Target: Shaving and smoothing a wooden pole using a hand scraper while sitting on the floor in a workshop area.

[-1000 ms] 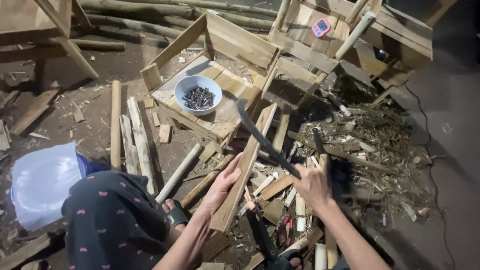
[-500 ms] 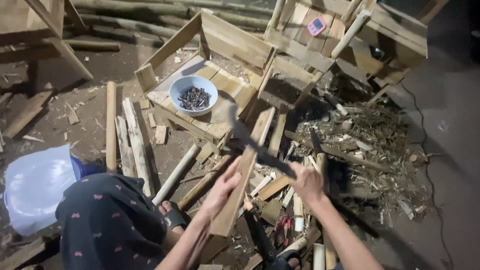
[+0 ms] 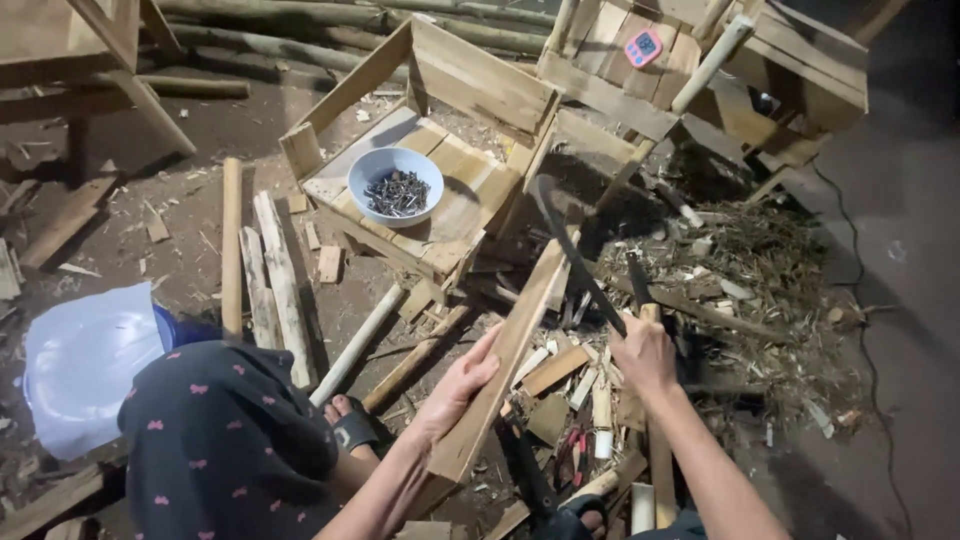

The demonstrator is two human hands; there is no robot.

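On the littered ground between your knees, your left hand [image 3: 462,385] wraps its fingers over the edge of the wooden plank [image 3: 500,375], propping it at a slant, likely so its upper edge faces the blade. To the right, your right hand [image 3: 643,352] is closed tight round the handle of the dark curved blade [image 3: 572,250], raised just above the plank's upper end, the two hands near but apart

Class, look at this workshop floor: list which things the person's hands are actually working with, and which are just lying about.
In hand:
- wooden slat, steadied by the left hand
- long dark blade, gripped by the right hand

Lying about:
- bowl of nails
- wooden crate
- pink timer
- loose sticks
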